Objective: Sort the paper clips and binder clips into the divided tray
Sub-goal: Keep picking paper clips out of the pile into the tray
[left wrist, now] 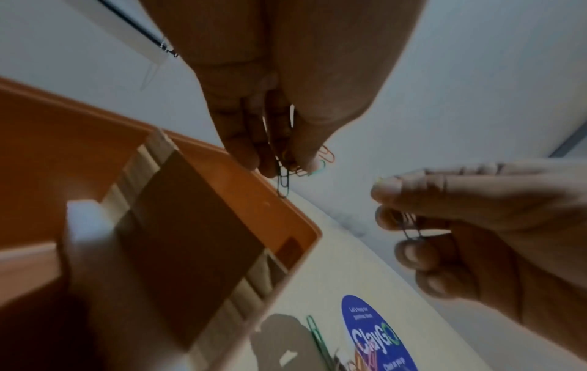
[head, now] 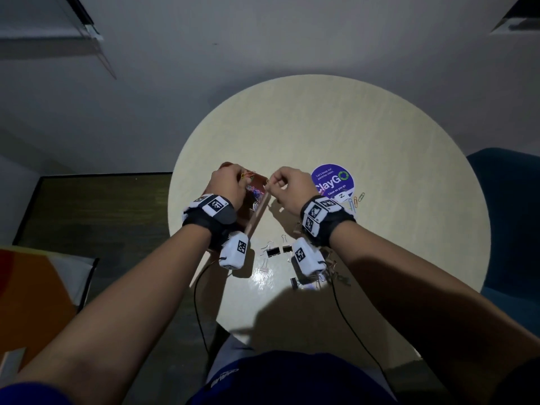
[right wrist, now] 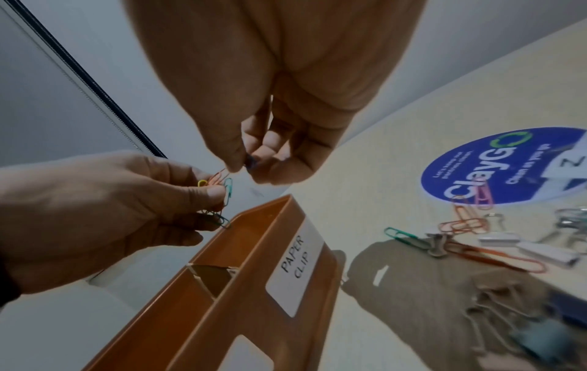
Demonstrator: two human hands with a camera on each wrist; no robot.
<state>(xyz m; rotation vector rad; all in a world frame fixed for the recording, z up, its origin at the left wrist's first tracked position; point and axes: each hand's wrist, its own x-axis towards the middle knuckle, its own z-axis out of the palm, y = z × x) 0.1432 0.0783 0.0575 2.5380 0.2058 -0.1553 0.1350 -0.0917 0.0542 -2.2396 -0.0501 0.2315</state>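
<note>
An orange divided tray [head: 257,213] stands on the round table [head: 321,127]; the label on its wall [right wrist: 295,258] reads PAPER CLIP. My left hand [head: 243,178] hovers over the tray's far end and pinches a bunch of coloured paper clips [left wrist: 293,164], also seen at its fingertips in the right wrist view [right wrist: 222,194]. My right hand [head: 270,185] is just right of it, above the tray's rim, pinching one dark paper clip [left wrist: 411,227] between thumb and fingers [right wrist: 251,159]. The tray's floor is mostly hidden by my left hand.
Loose paper clips [right wrist: 463,222] lie by a purple ClayGo sticker [head: 333,179]. Black binder clips [head: 273,252] and white ones [right wrist: 498,238] are scattered near the table's front, under my right wrist. A blue chair [head: 508,217] stands at the right.
</note>
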